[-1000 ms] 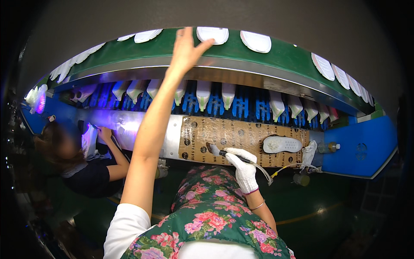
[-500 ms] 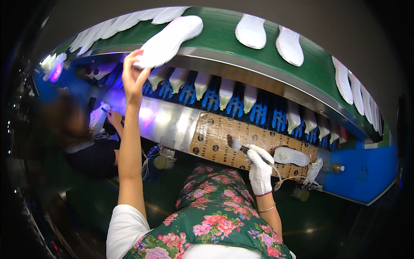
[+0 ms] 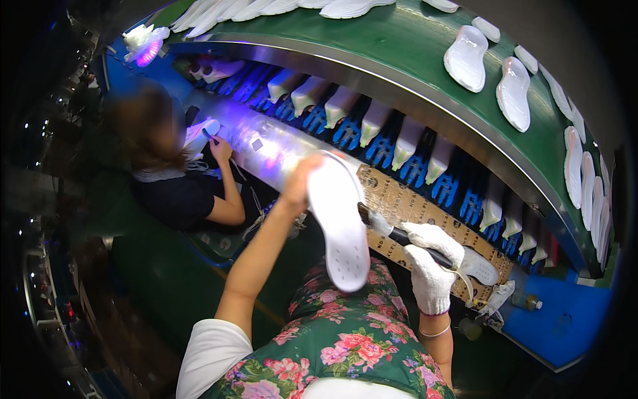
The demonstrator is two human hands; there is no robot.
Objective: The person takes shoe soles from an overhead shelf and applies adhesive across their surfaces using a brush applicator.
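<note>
Gripping a white shoe sole (image 3: 339, 226) by its upper left edge, the bare left hand (image 3: 299, 186) is closed on it. The sole is up in the air, slanting, with its lower end in front of the green flowery apron (image 3: 352, 332). Small dots show near that lower end.

The right hand (image 3: 433, 263) wears a white glove and is curled around the black handle of a brush (image 3: 409, 238). The dark tip of the brush is right by the sole's right edge, but I cannot tell if they touch.

Under the brush is a brown sheet (image 3: 402, 199) with dark print. Another white sole (image 3: 481, 267) lies on it, just right of the glove. Near the sheet's right end are a white cloth (image 3: 497, 297) and a clear bottle (image 3: 527, 302).

More white soles lie along a green belt (image 3: 399, 50). Under it, white shoes (image 3: 375, 123) hang in a row. On the left, another person (image 3: 176, 196) sits holding a shoe.
</note>
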